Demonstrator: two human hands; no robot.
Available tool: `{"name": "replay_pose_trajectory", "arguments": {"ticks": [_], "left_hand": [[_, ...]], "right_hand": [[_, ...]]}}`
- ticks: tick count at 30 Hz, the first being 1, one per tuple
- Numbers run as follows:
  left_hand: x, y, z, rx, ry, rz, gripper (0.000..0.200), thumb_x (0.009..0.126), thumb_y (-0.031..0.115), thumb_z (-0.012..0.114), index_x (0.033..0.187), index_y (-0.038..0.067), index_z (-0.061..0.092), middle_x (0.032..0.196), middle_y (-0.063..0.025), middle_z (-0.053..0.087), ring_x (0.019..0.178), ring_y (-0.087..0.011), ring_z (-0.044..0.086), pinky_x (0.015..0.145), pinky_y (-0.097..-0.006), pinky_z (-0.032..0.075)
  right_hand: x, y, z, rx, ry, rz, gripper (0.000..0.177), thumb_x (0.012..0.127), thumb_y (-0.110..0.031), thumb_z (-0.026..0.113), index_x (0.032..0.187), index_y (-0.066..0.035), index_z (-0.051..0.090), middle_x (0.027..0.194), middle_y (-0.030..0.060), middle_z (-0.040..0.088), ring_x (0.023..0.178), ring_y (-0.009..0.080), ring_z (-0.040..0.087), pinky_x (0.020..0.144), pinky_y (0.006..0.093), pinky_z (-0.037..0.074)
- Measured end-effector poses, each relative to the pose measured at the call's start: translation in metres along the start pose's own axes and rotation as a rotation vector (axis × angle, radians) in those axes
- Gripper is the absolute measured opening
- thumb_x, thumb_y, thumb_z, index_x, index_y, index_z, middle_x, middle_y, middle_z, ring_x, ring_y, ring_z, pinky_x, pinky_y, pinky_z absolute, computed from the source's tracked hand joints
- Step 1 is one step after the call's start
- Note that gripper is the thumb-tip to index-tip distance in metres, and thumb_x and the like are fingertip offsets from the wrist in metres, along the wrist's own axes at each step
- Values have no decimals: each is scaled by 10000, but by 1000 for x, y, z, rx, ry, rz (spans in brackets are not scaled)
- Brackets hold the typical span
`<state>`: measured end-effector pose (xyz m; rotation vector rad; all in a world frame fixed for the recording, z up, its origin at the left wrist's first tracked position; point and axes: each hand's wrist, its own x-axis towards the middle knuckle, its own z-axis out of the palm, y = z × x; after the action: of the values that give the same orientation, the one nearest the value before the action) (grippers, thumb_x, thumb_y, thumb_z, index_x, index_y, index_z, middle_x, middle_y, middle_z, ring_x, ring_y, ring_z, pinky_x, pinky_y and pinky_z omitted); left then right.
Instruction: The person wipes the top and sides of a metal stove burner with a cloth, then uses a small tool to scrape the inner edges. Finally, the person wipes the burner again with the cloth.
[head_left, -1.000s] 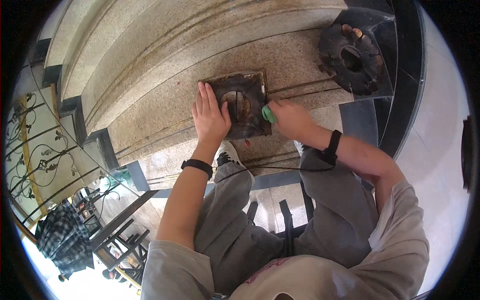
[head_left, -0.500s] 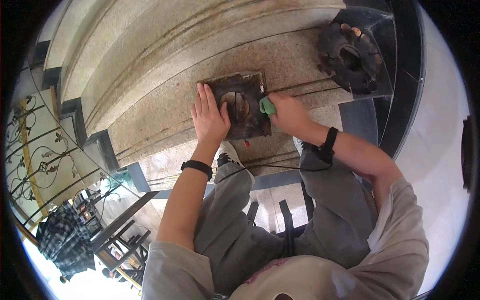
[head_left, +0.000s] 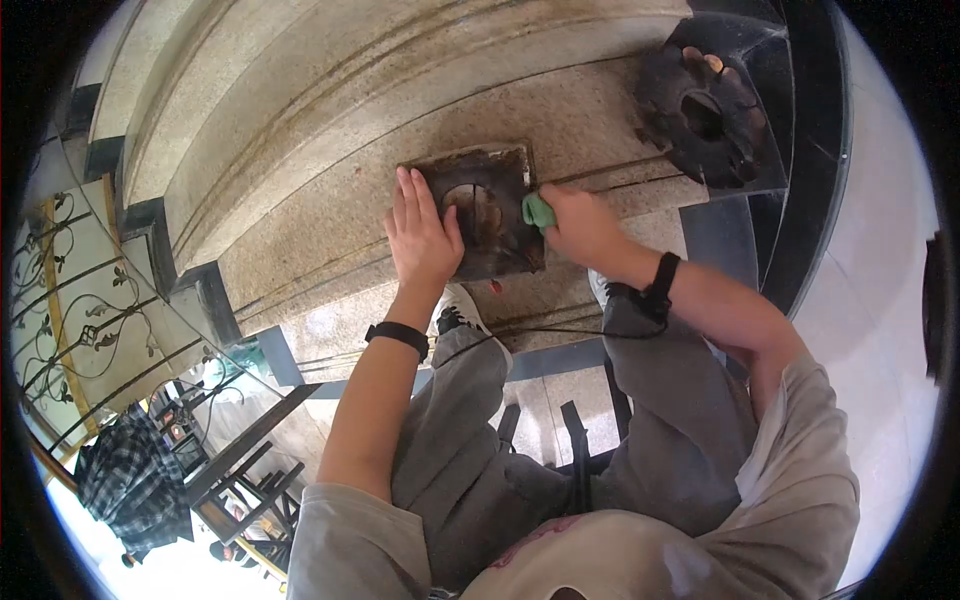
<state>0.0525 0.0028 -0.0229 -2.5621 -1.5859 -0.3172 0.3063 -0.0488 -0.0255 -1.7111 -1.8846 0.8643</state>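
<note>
On the speckled stone step (head_left: pixel 330 225), a dark petal-edged ring (head_left: pixel 727 145) lies at the upper right of the frame, well apart from the hands; a wrought-iron railing (head_left: pixel 95 335) and a plaid garment (head_left: pixel 130 465) fill the left side, and a thin black cable (head_left: pixel 560 331) runs across the trouser legs below centre. The left hand (head_left: pixel 422 235) covers the left side of a dark square plate (head_left: pixel 515 190), its fingers laid flat and close together, thumb apart. The right hand (head_left: pixel 585 230) hides part of the green cloth (head_left: pixel 537 211) that its curled fingers pinch at the plate's right edge; the cable's ends are hard to make out, and the frame cuts off the railing. The plate sits near the frame's centre, round opening facing the camera, upper edge rising slightly rightward; being roughly square, it shows no clear long axis
</note>
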Motion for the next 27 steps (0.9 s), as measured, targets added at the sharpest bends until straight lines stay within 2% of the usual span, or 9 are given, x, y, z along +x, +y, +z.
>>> {"name": "replay_pose_trajectory", "arguments": {"ticks": [6,8,13,18,21,23,24,26,27], "left_hand": [[-2,-1,2,0,35,24,740,939,253,607,1520,-106,322,1580,-305,348,1361,-432,466,1043,-514,410],[-2,-1,2,9,39,24,741,938,253,608,1520,-106,323,1578,-306,351,1361,-433,466,1041,-512,412],[-1,-1,1,27,14,17,742,937,257,610,1520,-103,325,1579,-307,347,1367,-430,464,1039,-518,412],[-4,-1,1,-27,20,-3,706,981,260,580,1545,-70,309,1594,-290,339,1328,-434,489,1074,-525,383],[-3,-3,2,-21,34,4,705,982,259,579,1543,-73,310,1593,-288,343,1329,-432,489,1077,-524,382],[-2,-2,3,-21,47,12,704,982,258,578,1541,-76,312,1592,-288,346,1330,-430,490,1078,-523,382],[-2,-2,2,-18,46,13,704,982,257,577,1540,-80,312,1591,-288,347,1330,-429,490,1080,-523,381],[-2,-2,2,-13,46,15,704,982,256,576,1538,-83,311,1590,-288,349,1330,-429,490,1081,-523,381],[-2,-2,2,-17,47,14,705,980,256,578,1539,-83,311,1589,-288,351,1328,-430,492,1083,-522,380]], "right_hand": [[2,6,1,103,-8,-5,301,776,-82,668,1061,5,624,885,283,685,888,469,672,776,551,549],[25,10,-5,87,77,96,291,789,-85,651,1058,28,636,905,295,683,897,479,665,792,554,541],[48,24,1,172,123,88,301,813,-102,622,1066,60,637,929,305,667,908,504,641,800,532,512],[26,28,5,273,6,135,288,848,-144,646,1047,64,630,936,295,669,913,485,651,786,495,512],[21,30,4,246,-19,154,283,858,-154,668,1037,61,624,924,281,668,895,467,654,773,473,507],[21,33,3,259,-42,126,276,852,-138,702,1031,56,625,884,251,669,833,399,673,751,443,504],[20,32,2,258,-44,125,276,852,-138,702,1031,56,625,884,251,669,833,399,673,751,443,504],[20,32,0,303,-68,146,264,840,-113,731,1013,57,629,861,219,675,802,310,680,735,414,503],[20,31,0,303,-67,147,264,840,-113,731,1013,57,629,861,219,675,802,310,680,735,414,503]]}}
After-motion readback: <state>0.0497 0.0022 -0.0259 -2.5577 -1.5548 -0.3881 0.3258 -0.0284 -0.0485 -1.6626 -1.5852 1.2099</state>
